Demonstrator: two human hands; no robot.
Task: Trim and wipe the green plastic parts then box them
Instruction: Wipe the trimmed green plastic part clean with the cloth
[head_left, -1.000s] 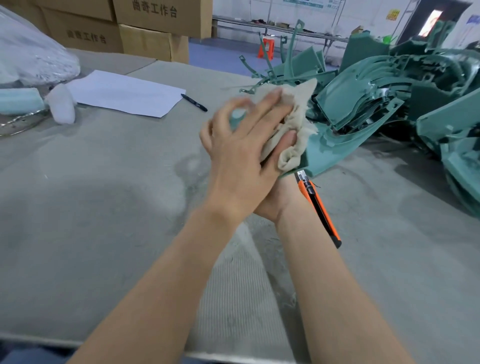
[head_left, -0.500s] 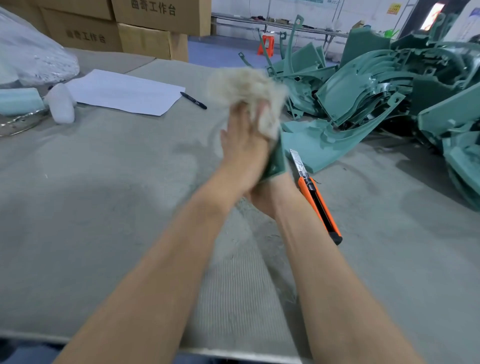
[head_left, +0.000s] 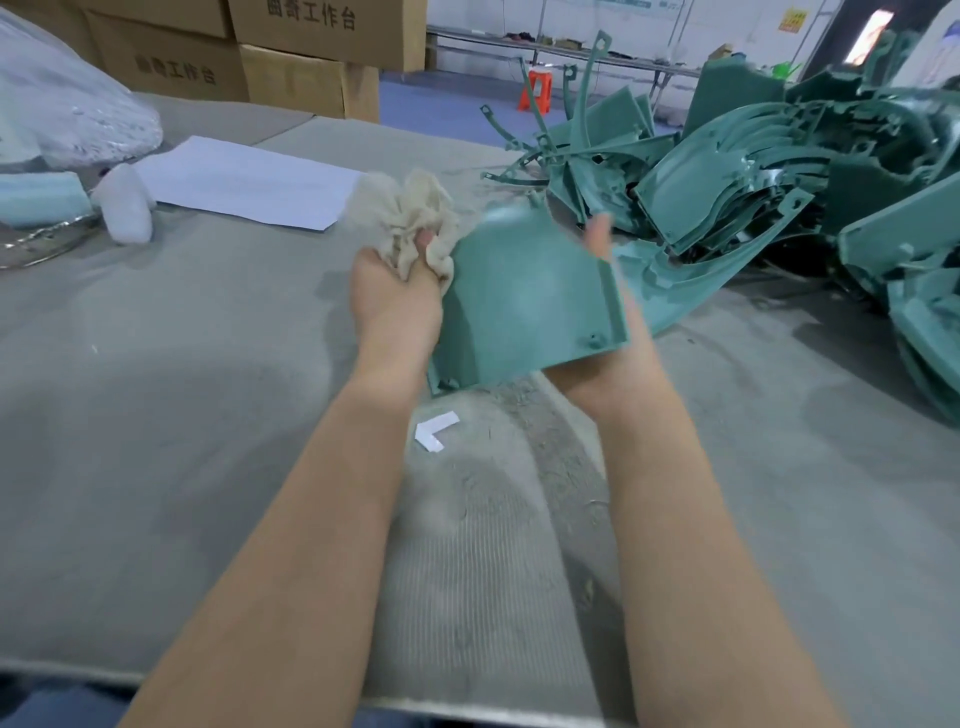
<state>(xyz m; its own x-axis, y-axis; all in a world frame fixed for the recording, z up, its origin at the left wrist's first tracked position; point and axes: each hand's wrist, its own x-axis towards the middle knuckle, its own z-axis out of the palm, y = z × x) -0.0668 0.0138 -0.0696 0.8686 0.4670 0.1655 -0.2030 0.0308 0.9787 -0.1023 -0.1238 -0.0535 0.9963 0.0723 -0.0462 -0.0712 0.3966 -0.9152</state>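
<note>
The left hand (head_left: 397, 306) bunches a crumpled beige cloth (head_left: 410, 213) in curled fingers (head_left: 423, 244), just beside the curved green plastic panel (head_left: 524, 291), ready to wipe. The right hand (head_left: 618, 364) carries that panel from beneath (fingers mostly hidden, grip unclear), face tilted up.

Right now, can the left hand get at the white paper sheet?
Probably yes. The paper sheet lies beyond and left of the left hand, only bare table between. Its fingers grip the rag, though, so picking it up means freeing them.
</note>
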